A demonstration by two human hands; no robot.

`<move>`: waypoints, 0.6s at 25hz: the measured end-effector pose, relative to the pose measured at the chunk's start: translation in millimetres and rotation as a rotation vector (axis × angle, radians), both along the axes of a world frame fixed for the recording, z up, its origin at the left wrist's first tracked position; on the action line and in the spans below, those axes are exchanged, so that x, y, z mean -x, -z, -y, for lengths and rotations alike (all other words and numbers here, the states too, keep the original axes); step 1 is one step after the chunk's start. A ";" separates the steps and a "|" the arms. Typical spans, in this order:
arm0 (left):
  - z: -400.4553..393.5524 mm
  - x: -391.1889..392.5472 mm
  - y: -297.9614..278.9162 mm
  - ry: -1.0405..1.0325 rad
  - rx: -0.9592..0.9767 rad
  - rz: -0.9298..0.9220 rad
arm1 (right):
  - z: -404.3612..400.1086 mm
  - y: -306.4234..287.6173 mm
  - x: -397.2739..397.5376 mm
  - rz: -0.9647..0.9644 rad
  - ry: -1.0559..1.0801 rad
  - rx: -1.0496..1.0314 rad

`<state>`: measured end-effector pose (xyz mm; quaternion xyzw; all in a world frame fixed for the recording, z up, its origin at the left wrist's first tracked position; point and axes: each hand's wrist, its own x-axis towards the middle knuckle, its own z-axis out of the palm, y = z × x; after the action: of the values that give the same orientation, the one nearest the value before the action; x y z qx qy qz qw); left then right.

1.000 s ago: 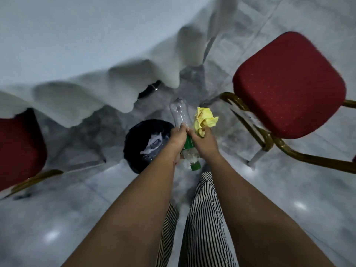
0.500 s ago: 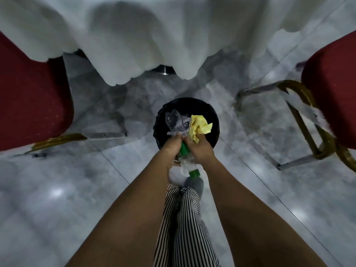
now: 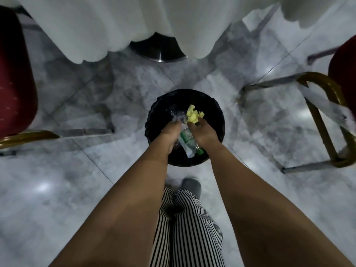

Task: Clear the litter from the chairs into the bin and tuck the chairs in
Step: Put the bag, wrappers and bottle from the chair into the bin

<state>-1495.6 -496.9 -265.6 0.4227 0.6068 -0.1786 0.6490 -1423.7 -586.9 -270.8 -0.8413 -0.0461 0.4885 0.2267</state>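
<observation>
Over the black bin (image 3: 154, 112) on the grey floor (image 3: 57, 180), both hands are low, right at its mouth; the left hand (image 3: 170, 132) is curled round the clear plastic bottle (image 3: 187, 140), the one with the green label and green cap, which lies slanted between the two hands; the right hand (image 3: 204, 132) looks like it pinches the yellow crumpled paper (image 3: 193, 115) in its fingertips, though the grip is blurry and could be letting go; the paper sits above the inside of the bin, and the bottle's cap end is over the near side of it. So the litter is at the bin but I think not yet dropped; that step is nearly done. One red chair (image 3: 15, 74) stands on the left and another red chair (image 3: 344, 62) on the right, both near the table with the white cloth (image 3: 115, 26); they look pulled out, not pushed under; I see no litter on the small bits of seat that show; tucking both chairs in is what I think is left.
</observation>
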 end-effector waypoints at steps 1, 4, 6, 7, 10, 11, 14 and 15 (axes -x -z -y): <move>0.8 1.1 -0.7 0.034 -0.026 -0.012 | 3.9 -3.1 2.5 0.007 -0.013 0.008; 3.6 11.3 -24.0 0.142 -0.110 -0.034 | 14.5 -28.0 12.2 -0.001 -0.060 0.042; 5.6 22.3 -49.3 0.189 -0.177 -0.032 | 19.1 -51.7 19.7 0.009 -0.103 0.057; 6.5 28.7 -65.1 0.228 -0.214 -0.035 | 20.8 -66.7 24.2 0.024 -0.131 0.061; 7.1 46.1 -118.0 0.374 -0.355 -0.065 | 24.2 -118.6 35.9 0.107 -0.223 0.037; 7.7 54.4 -141.9 0.420 -0.410 -0.062 | 25.4 -142.2 40.0 0.150 -0.271 0.022; 8.7 75.4 -211.5 0.551 -0.569 -0.087 | 25.0 -208.6 47.7 0.296 -0.423 -0.002; 9.0 84.0 -234.3 0.595 -0.616 -0.108 | 24.9 -230.2 50.4 0.341 -0.478 -0.013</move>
<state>-1579.5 -505.9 -31.4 0.7433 0.5167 -0.1902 0.3799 -1474.1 -611.7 -40.6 -0.8750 -0.2837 0.3794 0.0996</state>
